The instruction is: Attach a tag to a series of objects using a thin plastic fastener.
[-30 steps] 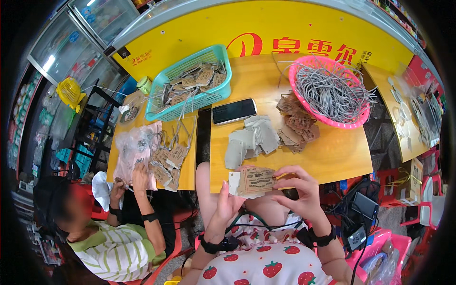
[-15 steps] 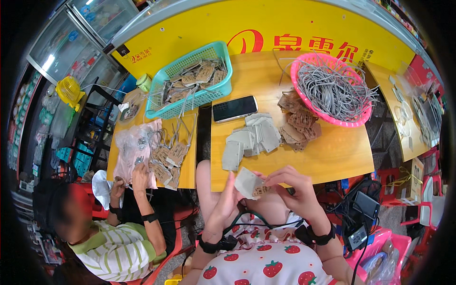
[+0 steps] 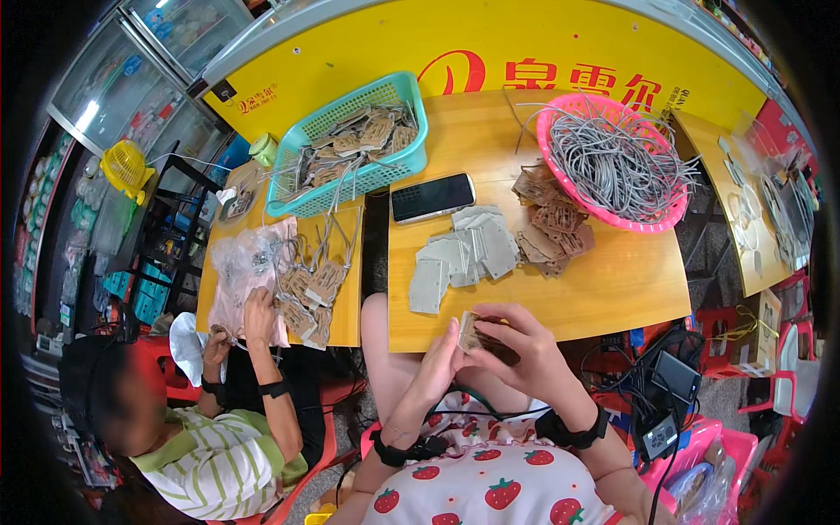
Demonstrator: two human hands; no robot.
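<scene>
From the head view I see a small card (image 3: 467,333) held up between the person's two hands at the near edge of the table (image 3: 617,293); the right hand (image 3: 518,352) pinches it with curled fingers, while the left hand (image 3: 436,366) leans against its left side, fingers close together, and I can't tell whether they grip. Just beyond lie grey cards (image 3: 479,247), brown cards (image 3: 551,229), a phone (image 3: 432,199) and a pink basket (image 3: 626,224) of grey cords (image 3: 612,166).
</scene>
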